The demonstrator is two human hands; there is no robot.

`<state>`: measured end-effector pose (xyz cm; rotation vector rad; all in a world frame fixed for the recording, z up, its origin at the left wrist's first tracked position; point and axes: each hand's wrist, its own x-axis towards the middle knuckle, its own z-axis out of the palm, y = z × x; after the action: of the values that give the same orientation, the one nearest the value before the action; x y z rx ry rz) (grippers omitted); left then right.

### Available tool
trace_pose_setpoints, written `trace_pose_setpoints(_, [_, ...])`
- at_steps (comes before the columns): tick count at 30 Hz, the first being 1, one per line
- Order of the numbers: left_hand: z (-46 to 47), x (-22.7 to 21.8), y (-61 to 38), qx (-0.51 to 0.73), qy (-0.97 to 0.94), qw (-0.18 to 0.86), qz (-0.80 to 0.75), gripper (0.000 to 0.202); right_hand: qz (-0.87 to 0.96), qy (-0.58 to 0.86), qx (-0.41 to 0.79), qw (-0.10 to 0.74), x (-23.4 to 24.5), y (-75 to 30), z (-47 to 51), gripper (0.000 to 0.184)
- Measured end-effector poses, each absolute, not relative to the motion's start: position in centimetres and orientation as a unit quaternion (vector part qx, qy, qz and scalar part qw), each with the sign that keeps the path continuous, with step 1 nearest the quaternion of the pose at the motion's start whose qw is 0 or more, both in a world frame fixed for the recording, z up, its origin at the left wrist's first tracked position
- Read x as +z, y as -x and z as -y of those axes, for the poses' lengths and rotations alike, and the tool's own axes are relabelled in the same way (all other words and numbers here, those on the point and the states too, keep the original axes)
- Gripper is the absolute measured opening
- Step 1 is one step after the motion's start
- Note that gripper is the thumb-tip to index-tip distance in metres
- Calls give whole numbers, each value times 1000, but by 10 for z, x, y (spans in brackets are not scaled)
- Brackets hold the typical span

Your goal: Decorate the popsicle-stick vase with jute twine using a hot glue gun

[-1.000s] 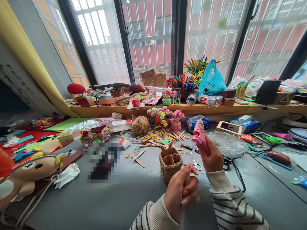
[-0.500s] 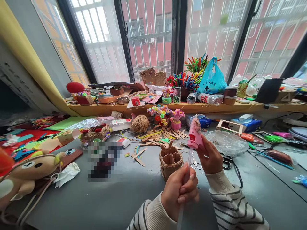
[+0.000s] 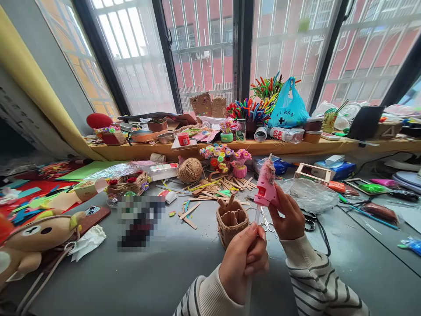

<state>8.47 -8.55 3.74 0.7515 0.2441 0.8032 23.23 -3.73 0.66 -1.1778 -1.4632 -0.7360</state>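
Note:
My right hand [image 3: 289,217] is closed around a pink glue gun [image 3: 265,186], held upright with its tip pointing up. A clear glue stick [image 3: 255,224] runs from the gun's back end down into my left hand [image 3: 241,261], whose fingers are pinched round it. Both hands hover above the grey table [image 3: 148,272], just right of a small twine-wrapped basket [image 3: 232,221] with wooden sticks standing in it. Scissors [image 3: 268,224] lie on the table behind my hands.
Loose wooden sticks [image 3: 213,188], a ball of twine [image 3: 190,170] and small flower pots [image 3: 241,163] lie behind the basket. A phone [image 3: 94,215] and a plush bear [image 3: 36,241] sit at left. A black cord [image 3: 324,241] runs at right. The sill holds a blue bag [image 3: 289,109].
The glue gun has tilted from leaning right to nearly upright, and my left hand has slid the glue stick a little up toward it. The view drifted slightly.

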Motion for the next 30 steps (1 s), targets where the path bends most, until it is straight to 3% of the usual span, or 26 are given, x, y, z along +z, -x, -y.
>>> trace_pose_setpoints(13, [75,48,-77,262,-255,930,-27,25,602,496,-316,541,6,-233,38,51])
trace_pose_setpoints(23, [85,36,-82,412,-398,788,-227,24,608,488,-349,520,8,-232,38,52])
trace_pose_setpoints(30, [80,39,-74,369,-416,807,-197,22,616,484,-323,531,8,-231,39,53])
